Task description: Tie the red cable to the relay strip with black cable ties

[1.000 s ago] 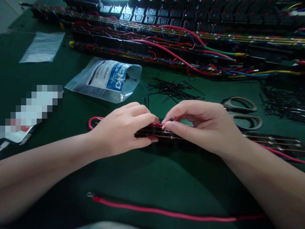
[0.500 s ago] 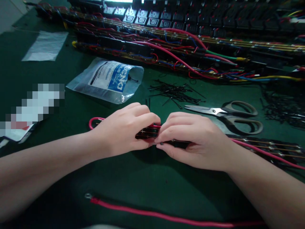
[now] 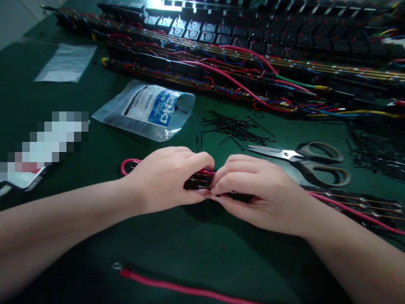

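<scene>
My left hand [image 3: 169, 179] is closed round a long black strip [image 3: 357, 200] with copper-coloured rails, its fingers over the far edge and thumb along the near edge. A red cable [image 3: 351, 207] runs along the strip and bends into a loop left of that hand. Beside it, my right hand [image 3: 256, 190] bends over the same strip, thumb and forefinger pinched at the near edge. What lies between those fingertips is too small and hidden to make out. Just beyond the hands is a heap of thin black cable ties [image 3: 234, 126].
Scissors [image 3: 297, 156] lie beyond my right hand. An opened plastic bag [image 3: 145, 112] rests behind my left hand, a flat white bag [image 3: 66, 63] farther back. Long wired strips [image 3: 190, 71] span the far side. Nearest me lies another red cable [image 3: 177, 286] with a ring terminal.
The whole scene sits slightly lower and to the right in the view. Both hands keep nearly the same grip, with the right fingertips still pinched at the near edge of the strip.
</scene>
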`<control>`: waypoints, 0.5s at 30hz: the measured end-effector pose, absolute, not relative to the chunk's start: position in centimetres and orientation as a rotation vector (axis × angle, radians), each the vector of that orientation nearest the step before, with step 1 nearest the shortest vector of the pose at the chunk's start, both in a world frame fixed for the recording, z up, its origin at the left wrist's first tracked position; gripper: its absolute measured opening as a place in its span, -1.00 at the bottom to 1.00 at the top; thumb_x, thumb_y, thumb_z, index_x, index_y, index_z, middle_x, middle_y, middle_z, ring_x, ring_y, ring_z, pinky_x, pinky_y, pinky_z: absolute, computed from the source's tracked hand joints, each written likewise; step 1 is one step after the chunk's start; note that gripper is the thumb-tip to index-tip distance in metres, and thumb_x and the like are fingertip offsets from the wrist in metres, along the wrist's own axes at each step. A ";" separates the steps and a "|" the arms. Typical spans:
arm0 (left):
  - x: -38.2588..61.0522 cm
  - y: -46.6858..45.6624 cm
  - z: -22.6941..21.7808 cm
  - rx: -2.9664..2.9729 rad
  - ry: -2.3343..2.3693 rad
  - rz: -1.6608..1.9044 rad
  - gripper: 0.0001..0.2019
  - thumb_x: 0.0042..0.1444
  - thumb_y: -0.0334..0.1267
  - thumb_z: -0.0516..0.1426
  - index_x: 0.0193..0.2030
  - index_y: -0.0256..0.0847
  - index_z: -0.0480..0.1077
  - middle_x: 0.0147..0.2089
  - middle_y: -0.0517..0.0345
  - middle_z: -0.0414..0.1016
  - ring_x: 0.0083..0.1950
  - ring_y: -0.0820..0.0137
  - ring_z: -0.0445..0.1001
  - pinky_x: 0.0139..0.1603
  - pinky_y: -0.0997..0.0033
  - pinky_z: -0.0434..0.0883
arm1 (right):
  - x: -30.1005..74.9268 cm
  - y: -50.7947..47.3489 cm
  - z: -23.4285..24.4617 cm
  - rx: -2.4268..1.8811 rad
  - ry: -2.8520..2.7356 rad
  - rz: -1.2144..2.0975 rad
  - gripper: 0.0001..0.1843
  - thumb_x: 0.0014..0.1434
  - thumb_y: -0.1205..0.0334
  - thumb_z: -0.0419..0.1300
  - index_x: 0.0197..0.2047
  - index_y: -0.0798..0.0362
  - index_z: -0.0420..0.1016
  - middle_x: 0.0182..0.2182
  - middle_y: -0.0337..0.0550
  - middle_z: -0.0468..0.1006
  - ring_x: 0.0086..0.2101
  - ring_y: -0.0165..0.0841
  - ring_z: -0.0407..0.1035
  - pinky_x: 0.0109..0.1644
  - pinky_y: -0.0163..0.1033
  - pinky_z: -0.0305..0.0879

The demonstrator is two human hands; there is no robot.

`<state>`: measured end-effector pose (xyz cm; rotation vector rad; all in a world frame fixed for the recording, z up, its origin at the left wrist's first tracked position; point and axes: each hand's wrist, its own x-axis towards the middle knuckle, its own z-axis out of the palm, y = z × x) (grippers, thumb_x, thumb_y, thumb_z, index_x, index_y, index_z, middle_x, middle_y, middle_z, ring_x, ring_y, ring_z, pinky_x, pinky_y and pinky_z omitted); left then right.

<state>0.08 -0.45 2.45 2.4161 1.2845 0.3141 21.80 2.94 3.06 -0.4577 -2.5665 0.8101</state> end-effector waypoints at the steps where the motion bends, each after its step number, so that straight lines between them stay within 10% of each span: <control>1: 0.1 -0.4 2.4 2.415 1.286 0.310 -0.76 0.17 -0.13 0.18 -0.07 -0.15 0.37 -0.21 0.19 0.57 -0.21 0.32 0.49 -0.23 0.33 0.31 | 21.8 2.9 3.1 -0.453 -2.565 0.814 -0.85 0.21 0.44 0.16 -0.33 0.06 0.53 -0.37 -0.11 0.59 -0.33 -0.37 0.40 -0.28 -0.28 0.28; 15: 0.2 -0.4 2.5 2.454 1.354 0.281 -0.70 0.18 -0.01 0.15 -0.07 -0.15 0.38 -0.22 0.14 0.56 -0.22 0.27 0.48 -0.25 0.30 0.30 | 21.6 2.8 3.1 -0.416 -2.549 0.846 -0.92 0.09 0.44 0.22 -0.35 0.13 0.54 -0.37 -0.08 0.58 -0.32 -0.36 0.39 -0.25 -0.25 0.28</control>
